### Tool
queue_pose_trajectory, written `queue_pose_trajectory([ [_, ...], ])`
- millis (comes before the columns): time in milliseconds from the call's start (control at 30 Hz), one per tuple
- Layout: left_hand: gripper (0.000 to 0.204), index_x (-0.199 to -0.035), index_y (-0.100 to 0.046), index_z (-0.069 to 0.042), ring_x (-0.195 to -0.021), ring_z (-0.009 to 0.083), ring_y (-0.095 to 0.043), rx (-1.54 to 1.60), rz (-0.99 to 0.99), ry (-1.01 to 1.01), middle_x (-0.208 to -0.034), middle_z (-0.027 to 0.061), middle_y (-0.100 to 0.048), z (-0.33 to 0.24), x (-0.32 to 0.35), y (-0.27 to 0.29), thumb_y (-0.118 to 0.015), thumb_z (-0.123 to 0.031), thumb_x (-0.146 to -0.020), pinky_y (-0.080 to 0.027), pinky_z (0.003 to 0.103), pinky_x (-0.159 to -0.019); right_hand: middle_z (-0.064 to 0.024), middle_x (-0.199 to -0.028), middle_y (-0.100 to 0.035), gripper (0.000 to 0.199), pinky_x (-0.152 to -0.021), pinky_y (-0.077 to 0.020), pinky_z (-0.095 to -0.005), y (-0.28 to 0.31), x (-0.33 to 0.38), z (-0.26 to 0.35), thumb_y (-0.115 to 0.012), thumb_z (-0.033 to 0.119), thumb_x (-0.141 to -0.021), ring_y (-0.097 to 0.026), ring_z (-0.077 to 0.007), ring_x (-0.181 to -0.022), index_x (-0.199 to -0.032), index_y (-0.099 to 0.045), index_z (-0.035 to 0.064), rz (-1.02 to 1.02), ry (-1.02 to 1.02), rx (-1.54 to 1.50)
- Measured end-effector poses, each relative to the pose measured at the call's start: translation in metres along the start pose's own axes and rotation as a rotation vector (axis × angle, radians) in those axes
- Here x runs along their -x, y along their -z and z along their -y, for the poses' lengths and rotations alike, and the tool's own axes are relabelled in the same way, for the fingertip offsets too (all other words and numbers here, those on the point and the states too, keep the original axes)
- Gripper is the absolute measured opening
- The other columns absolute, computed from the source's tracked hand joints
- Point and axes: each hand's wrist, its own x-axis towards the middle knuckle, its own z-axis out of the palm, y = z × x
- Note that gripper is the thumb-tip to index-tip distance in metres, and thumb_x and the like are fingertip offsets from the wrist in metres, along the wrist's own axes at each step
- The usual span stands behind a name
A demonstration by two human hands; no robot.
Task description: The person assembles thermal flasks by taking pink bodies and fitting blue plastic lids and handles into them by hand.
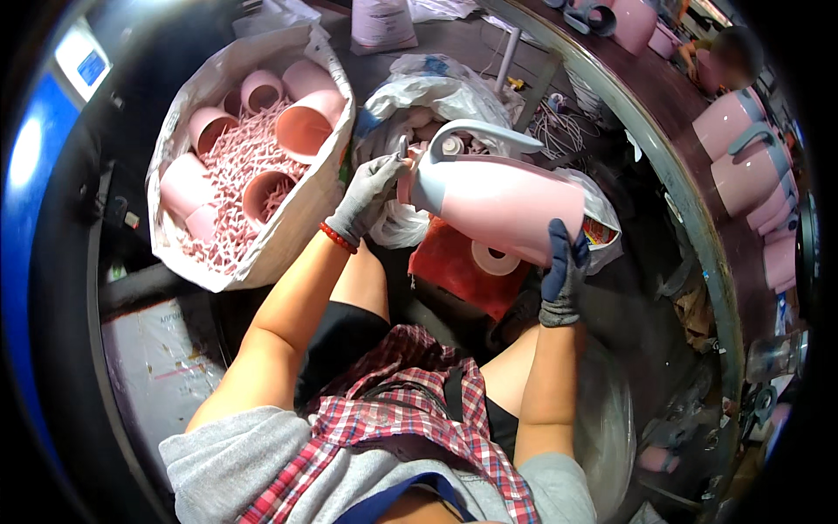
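Note:
A pink jug (pixel 502 199) with a grey collar and grey handle lies tilted across the middle of the view, its top to the left. My right hand (pixel 564 271), in a dark blue glove, grips the jug's lower end from below. My left hand (pixel 371 194), in a grey glove, is closed at the jug's top and holds a small thin metal tool (pixel 402 147) against the grey collar. A red bead bracelet sits on my left wrist.
A large white sack (pixel 288 229) at the left holds several pink cups and pink scrap. White plastic bags (pixel 436 87) lie behind the jug. A curved dark workbench (pixel 676 148) at the right carries more pink jugs (pixel 742 153). Another person is at the top right.

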Motion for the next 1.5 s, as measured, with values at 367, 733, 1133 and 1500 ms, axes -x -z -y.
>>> queue_pose_trajectory([
  [367, 0.039, -0.118, -0.049, -0.007, -0.096, 0.0139, -0.058, 0.315, 0.226, 0.132, -0.109, 0.005, -0.057, -0.023, 0.075, -0.023, -0.048, -0.037, -0.093, -0.049, 0.03, -0.084, -0.0039, -0.091, -0.062, 0.029, -0.074, -0.0472, -0.0277, 0.026, 0.093, 0.04, -0.064, 0.007, -0.084, -0.056, -0.0118, -0.079, -0.109, -0.057, -0.0044, -0.001, 0.284, 0.345],
  [733, 0.052, -0.122, -0.046, 0.002, -0.115, 0.0329, -0.049, -0.68, 0.316, -0.734, -0.122, 0.0203, -0.05, -0.067, 0.13, -0.059, -0.057, -0.029, -0.082, -0.038, 0.038, -0.097, -0.0119, -0.12, -0.055, 0.044, -0.095, -0.0412, -0.0336, 0.038, 0.084, 0.05, -0.049, 0.029, -0.094, -0.053, -0.0224, -0.109, -0.125, -0.048, -0.0019, 0.102, -0.068, 0.298],
  [1133, 0.05, -0.123, -0.046, -0.004, -0.098, 0.0194, -0.056, 0.416, 0.254, -0.002, -0.112, 0.0094, -0.054, -0.042, 0.102, 0.001, -0.049, -0.039, -0.087, -0.049, 0.033, -0.078, -0.0214, -0.146, -0.025, 0.089, -0.105, -0.0278, -0.0429, 0.001, 0.109, 0.11, -0.063, 0.03, -0.082, -0.036, -0.033, -0.129, -0.144, -0.008, -0.0044, 0.387, 0.761, 0.846],
  [1500, 0.062, -0.122, -0.046, 0.003, -0.124, 0.0322, -0.042, -0.667, 0.111, -0.828, -0.128, 0.0223, -0.045, -0.078, 0.148, -0.037, -0.054, -0.043, -0.082, -0.029, 0.042, -0.104, -0.0161, -0.143, -0.033, 0.055, -0.107, -0.0279, -0.0351, -0.002, 0.099, 0.071, -0.05, 0.018, -0.091, -0.034, -0.026, -0.13, -0.138, -0.031, -0.0019, 0.068, 0.189, 0.356],
])
